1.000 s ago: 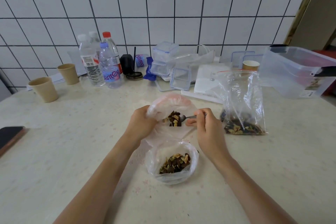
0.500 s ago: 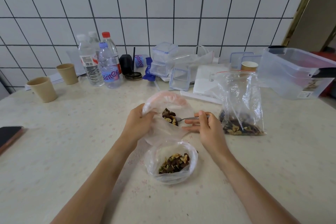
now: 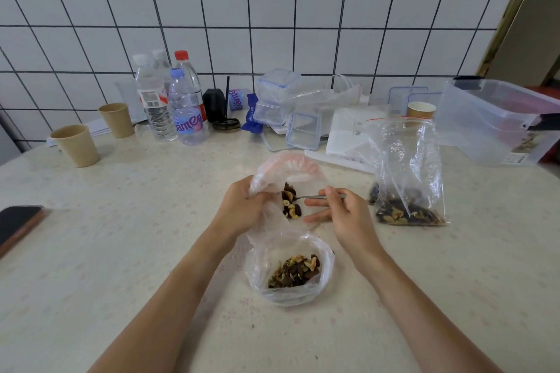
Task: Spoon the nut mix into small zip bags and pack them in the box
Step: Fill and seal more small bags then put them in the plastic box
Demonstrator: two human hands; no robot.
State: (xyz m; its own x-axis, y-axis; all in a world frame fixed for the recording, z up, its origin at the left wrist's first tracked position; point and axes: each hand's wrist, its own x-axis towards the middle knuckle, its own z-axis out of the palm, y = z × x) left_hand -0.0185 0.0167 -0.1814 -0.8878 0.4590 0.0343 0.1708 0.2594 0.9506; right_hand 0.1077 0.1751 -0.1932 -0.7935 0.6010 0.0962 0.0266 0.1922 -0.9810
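Observation:
My left hand (image 3: 242, 206) grips the edge of a small zip bag (image 3: 300, 174) with a red strip and holds its mouth wide. My right hand (image 3: 342, 215) pinches a metal spoon (image 3: 312, 197) whose bowl reaches into that mouth. Nuts (image 3: 290, 201) are spilling off the spoon into the bag. Just in front of my hands sits a clear plastic bag of nut mix (image 3: 291, 272), open at the top. A larger zip bag (image 3: 406, 169) with nut mix at its bottom stands upright to the right. The clear plastic box (image 3: 497, 118) is at the far right.
Several water bottles (image 3: 185, 106), two paper cups (image 3: 77, 145), small lidded containers (image 3: 277, 97) and white boxes (image 3: 348, 136) line the back by the tiled wall. A phone (image 3: 18, 224) lies at the left table edge. A third cup (image 3: 419, 109) stands behind the large bag.
The spoon has gone deeper into the small bag's mouth and tipped; nuts that sat heaped on it now fall into the bag. My right fingers have spread below the handle.

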